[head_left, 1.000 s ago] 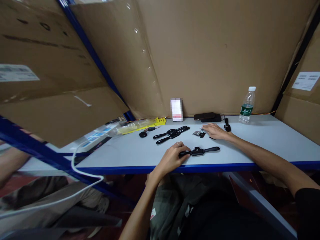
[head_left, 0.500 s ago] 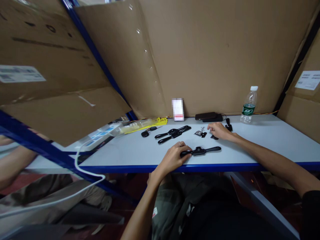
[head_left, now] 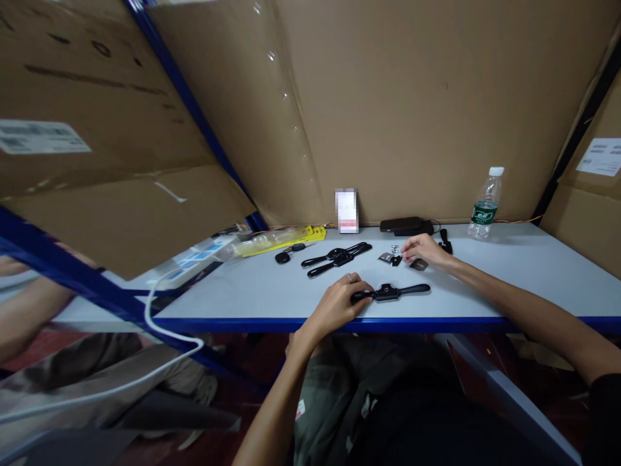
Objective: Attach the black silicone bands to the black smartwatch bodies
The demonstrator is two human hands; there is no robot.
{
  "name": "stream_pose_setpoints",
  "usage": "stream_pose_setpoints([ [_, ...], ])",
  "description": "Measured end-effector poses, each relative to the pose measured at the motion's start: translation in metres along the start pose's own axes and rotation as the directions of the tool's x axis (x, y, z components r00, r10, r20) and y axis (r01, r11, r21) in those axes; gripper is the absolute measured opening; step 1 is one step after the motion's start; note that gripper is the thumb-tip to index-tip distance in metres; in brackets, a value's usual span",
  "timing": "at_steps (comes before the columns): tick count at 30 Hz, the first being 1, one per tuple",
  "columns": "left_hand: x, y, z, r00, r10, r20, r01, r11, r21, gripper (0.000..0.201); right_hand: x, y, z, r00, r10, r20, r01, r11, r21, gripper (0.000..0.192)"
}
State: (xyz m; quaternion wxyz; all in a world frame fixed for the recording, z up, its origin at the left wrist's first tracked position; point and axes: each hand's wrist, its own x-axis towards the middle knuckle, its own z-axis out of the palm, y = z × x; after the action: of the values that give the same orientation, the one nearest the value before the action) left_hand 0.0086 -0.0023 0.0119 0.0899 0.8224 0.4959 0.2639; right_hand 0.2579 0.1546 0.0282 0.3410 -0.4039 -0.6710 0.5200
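Black two-handled metal tool (head_left: 391, 292) pinned flat by left hand (head_left: 339, 305) gripping its handle; right hand (head_left: 423, 249) fingertips pinching among small metal parts (head_left: 391, 259), best lifted singly.

black spokeshave (head_left: 391, 292), blue-edged white table (head_left: 272, 304)

Cardboard walls (head_left: 412, 110) behind white blue-edged table (head_left: 509, 278); blue shelf frame (head_left: 72, 278) left.

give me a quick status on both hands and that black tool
Left hand gripping one handle of black two-handled tool, flat on table. Right hand on small metal parts. Nothing between.
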Motion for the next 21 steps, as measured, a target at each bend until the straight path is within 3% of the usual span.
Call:
stream_pose_setpoints([
  [3,0.000,0.001,0.000,1.000,-0.011,0.011,0.011,1.000,0.011,0.019,0.001,0.004,0.002,0.999,-0.034,0.014,0.034,0.999,-0.041,0.011],
  [9,-0.001,0.001,0.000,1.000,-0.005,-0.005,0.005,1.000,0.005,0.018,0.001,0.010,0.005,0.990,-0.110,0.086,0.131,0.943,-0.307,0.013],
  [13,0.000,0.001,0.000,1.000,-0.013,0.003,0.013,1.000,0.014,0.019,-0.005,0.005,0.006,0.969,-0.218,0.113,0.242,0.767,-0.594,0.020],
  [16,0.000,0.000,0.000,1.000,-0.007,0.006,0.007,1.000,0.016,0.019,-0.013,-0.001,0.008,0.953,-0.252,0.170,0.295,0.631,-0.718,0.019],
  [21,0.000,0.000,0.000,1.000,0.000,0.001,0.000,1.000,0.016,0.020,-0.023,-0.007,0.012,0.948,-0.285,0.143,0.254,0.403,-0.879,0.018],
])
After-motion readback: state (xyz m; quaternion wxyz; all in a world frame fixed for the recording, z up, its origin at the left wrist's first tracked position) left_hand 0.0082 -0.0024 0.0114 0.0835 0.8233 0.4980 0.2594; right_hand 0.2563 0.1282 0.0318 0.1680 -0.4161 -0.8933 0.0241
